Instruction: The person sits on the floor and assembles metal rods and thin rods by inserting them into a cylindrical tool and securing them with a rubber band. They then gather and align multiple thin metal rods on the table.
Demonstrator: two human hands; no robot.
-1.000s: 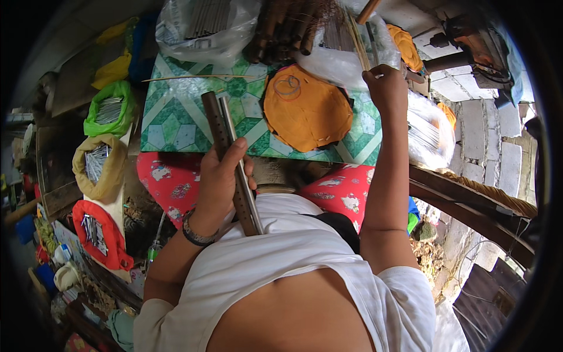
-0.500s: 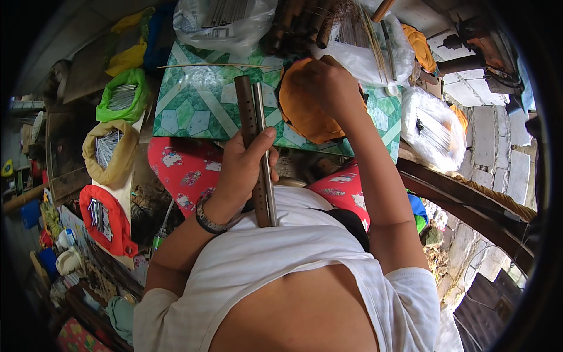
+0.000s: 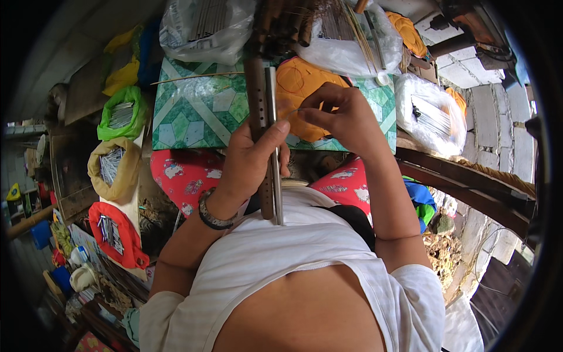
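Note:
My left hand [image 3: 249, 155] is wrapped round two lengths held side by side: a dark brown tube [image 3: 254, 85] with a row of small holes, and a shiny metal tube [image 3: 271, 97]. Both stand roughly lengthwise in front of my body, their lower ends by the white shirt. Just right of them, my right hand [image 3: 349, 120] is closed in a pinch, its fingertips close to the metal tube. Something very thin seems to be in that pinch, too small to name. Beneath the right hand, an orange cloth [image 3: 299, 79] is spread on the green patterned tabletop [image 3: 193, 111].
Along the table's far side lie clear plastic bags [image 3: 229, 50] of thin rods and a bundle of dark brown tubes [image 3: 284, 35]. Green [image 3: 105, 126], tan [image 3: 132, 167] and red [image 3: 134, 234] bags of metal pieces line the left. A white bag [image 3: 404, 94] of rods sits right.
My right hand has come back from the orange cloth toward the tubes, its fingers pinched. The tubes in my left hand have shifted slightly right; the view has moved a little too.

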